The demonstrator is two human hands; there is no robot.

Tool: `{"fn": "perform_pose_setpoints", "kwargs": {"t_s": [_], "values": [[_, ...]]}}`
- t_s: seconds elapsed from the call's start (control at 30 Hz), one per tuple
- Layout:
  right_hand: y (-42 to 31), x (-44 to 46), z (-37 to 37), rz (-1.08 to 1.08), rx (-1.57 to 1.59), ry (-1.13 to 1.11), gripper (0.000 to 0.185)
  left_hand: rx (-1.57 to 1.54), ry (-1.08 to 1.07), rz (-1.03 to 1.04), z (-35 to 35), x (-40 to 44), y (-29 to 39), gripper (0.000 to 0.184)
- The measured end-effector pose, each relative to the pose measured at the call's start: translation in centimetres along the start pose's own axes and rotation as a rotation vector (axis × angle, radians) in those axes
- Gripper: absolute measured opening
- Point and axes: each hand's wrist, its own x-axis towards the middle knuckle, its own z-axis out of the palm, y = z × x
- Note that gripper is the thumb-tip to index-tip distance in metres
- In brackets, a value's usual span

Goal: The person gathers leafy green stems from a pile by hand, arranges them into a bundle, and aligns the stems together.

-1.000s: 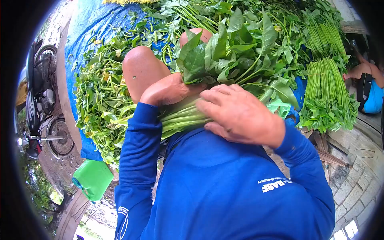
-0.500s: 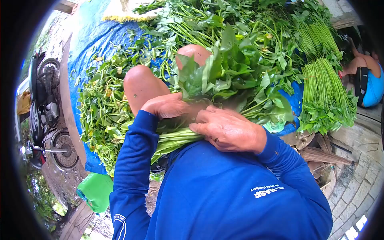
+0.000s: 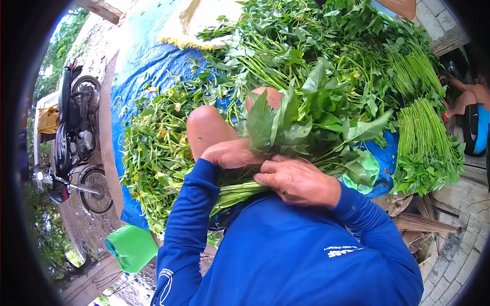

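Note:
A bunch of leafy green stems lies across my lap, its broad leaves pointing up and right and its pale stems low on the left. My left hand is wrapped round the bunch near the leaves, fingertips hidden beneath them. Close beside it, my right hand is closed on the same bunch with fingers curled in. Loose greens are heaped left of my knees. Bundled greens with aligned stems lie at the right.
A blue tarp lies under the greens. A green plastic container is at the lower left, a motorcycle farther left. One person crouches at the right edge; another person's arm shows at the top. A broom lies lower right.
The view has shifted, so the surroundings sit lower and farther right. My right hand has closed its fingers and come nearer my left hand, which still holds the bunch.

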Motion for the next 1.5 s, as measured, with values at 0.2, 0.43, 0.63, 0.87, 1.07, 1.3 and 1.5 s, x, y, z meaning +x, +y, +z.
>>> {"fn": "perform_pose_setpoints", "kwargs": {"t_s": [0.2,0.43,0.63,0.87,1.07,1.3,1.5], "values": [[-1.3,1.7,-1.8,-0.009,-0.215,0.12,0.036,0.042,0.129,0.03,-3.0,-1.7,0.3,0.041],[0.8,4.3,1.2,-0.052,-0.211,0.253,0.034,0.706,0.239,-0.241,-4.1,-2.2,5.0,0.035],[-0.9,3.0,1.5,-0.028,-0.203,0.153,0.035,0.642,0.304,0.42,-4.0,-0.9,-2.2,0.05],[-2.2,0.6,-0.3,0.048,0.0,-0.121,0.04,0.876,0.63,0.067,1.8,-0.2,-1.4,0.086],[-0.8,9.3,-12.7,0.003,0.37,0.068,0.075,1.07,0.616,-0.15,4.8,-0.9,2.9,0.078],[8.0,9.6,-5.8,0.259,0.135,-0.393,0.132,0.984,0.767,-0.046,5.6,-2.0,0.5,0.064],[4.8,5.7,-5.8,0.136,-0.15,-0.178,0.116,0.544,0.63,0.064,4.2,-6.1,1.3,0.105]]}}
